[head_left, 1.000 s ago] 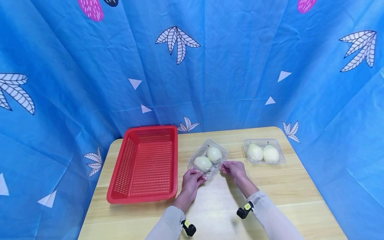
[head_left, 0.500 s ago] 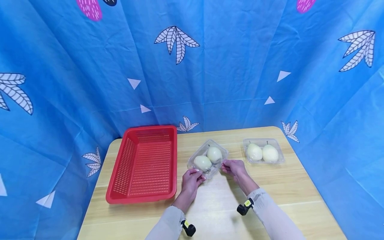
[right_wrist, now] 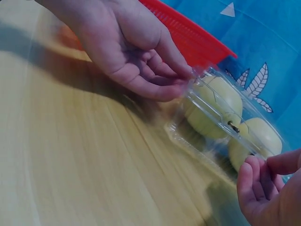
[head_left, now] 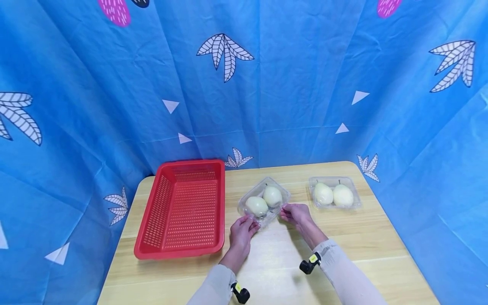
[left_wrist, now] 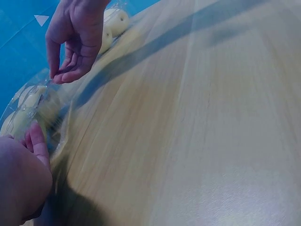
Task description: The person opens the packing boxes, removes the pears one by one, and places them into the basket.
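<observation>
A clear plastic clamshell box point(head_left: 271, 218) holding two pale yellow-green pears point(head_left: 272, 196) lies at an angle at the middle of the table. My left hand point(head_left: 241, 235) pinches its near left edge between thumb and fingers. At the near right corner, my right hand point(head_left: 299, 217) pinches the rim with its fingertips. From the right wrist view, the lid's ridged edge point(right_wrist: 218, 113) runs between the left hand point(right_wrist: 136, 49) and the right hand point(right_wrist: 270, 188). The box's far side is partly hidden there behind the pears.
Left of the hands stands a red perforated plastic basket point(head_left: 221, 212) with nothing in it. A second clear box point(head_left: 316, 181) with two pears sits at the right rear. The wooden table point(head_left: 274, 271) backs onto a blue printed curtain point(head_left: 297, 84).
My left hand has shifted slightly up and left with its edge of the box, and the nearer pear has moved a little with it. My right hand has barely moved.
</observation>
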The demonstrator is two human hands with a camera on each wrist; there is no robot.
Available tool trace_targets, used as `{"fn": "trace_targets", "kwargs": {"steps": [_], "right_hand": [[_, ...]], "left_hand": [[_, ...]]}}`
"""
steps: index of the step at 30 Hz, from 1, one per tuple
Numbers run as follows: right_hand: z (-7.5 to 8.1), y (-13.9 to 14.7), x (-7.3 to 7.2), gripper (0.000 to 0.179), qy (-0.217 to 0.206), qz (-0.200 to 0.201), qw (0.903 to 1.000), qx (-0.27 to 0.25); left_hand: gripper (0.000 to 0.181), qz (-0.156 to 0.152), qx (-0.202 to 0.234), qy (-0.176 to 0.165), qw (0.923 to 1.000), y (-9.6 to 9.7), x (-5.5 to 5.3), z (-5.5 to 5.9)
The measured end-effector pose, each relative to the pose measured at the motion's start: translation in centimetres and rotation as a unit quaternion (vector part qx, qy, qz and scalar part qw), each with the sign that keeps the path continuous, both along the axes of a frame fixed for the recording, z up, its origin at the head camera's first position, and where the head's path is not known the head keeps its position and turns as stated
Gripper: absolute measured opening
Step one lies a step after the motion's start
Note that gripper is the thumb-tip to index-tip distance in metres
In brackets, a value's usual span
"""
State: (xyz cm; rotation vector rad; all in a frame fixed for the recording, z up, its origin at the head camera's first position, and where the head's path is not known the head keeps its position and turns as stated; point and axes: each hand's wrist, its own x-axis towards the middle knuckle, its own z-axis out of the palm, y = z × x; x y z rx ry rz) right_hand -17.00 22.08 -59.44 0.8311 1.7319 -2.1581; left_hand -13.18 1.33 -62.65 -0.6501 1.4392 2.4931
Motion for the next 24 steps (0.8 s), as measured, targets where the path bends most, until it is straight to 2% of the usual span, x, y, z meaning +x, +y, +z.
{"fn": "trace_targets", "kwargs": {"steps": [12, 18, 24], "right_hand": [[-0.4, -1.2, 0.4, 0.023, 0.017, -0.039, 0.9991, -0.006], [-0.6, -1.9, 0.7, 0.026, 0.021, -0.055, 0.9982, -0.007], [-0.7, -2.3, 1.0, 0.023, 0.026, -0.067, 0.9974, -0.01]], "left_hand": [[0.023, 0.011, 0.007, 0.0, 0.9999, 0.1, 0.2, -0.3], [0.027, 0.018, 0.003, 0.003, 0.9998, 0.2, 0.4, -0.2], [0.033, 0.02, 0.006, 0.007, 0.9998, 0.2, 0.6, -0.3]]}}
